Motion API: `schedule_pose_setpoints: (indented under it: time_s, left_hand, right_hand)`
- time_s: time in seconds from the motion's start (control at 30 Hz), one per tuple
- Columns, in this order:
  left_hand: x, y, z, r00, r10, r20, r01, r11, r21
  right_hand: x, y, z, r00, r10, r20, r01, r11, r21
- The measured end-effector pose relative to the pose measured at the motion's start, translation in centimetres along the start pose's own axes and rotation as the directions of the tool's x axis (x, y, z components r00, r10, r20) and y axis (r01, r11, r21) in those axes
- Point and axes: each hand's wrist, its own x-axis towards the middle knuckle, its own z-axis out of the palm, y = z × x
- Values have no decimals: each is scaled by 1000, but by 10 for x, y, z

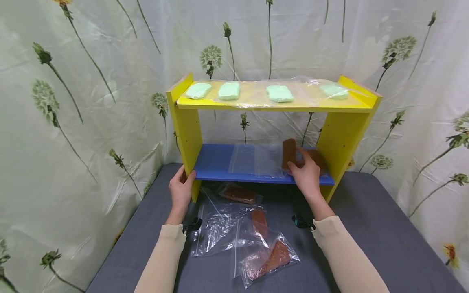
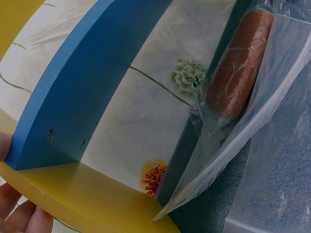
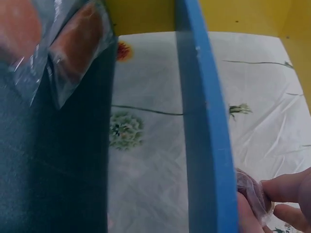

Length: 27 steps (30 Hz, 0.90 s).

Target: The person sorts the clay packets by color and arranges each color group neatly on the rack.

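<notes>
My left hand grips the left side panel of a small shelf unit, where the blue shelf meets the yellow side. In the left wrist view its thumb touches the blue edge and its fingers lie along the outside of the yellow panel. Over the right part of the blue shelf, my right hand pinches a brown oblong block in clear plastic. The block stands upright in the head view. Another brown block lies beside it, partly hidden by the hand. A flat clear zip bag stretches left along the shelf.
Several green blocks in clear plastic lie on the yellow top shelf. Below and in front, bagged brown blocks and clear zip bags lie on the dark table. A flower-print sheet hangs behind.
</notes>
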Motion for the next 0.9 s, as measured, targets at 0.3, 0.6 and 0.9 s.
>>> schedule_pose_setpoints:
  time_s: [0.3,0.6,0.9]
  left_hand:
    - [1,-1,1,1000,-3,2,3,1000,-8]
    - [1,-3,2,1000,9,1,-9,1000,-24]
    - [2,-3,1,1000,14,-5,-14,1000,-17]
  right_hand:
    - [-2,4,7,993,-110,-33,106,987,-119]
    - [-8,1,12,993,-112,44,120,950,-287]
    - [-16,3,15,970,-230,75,241,896,-372]
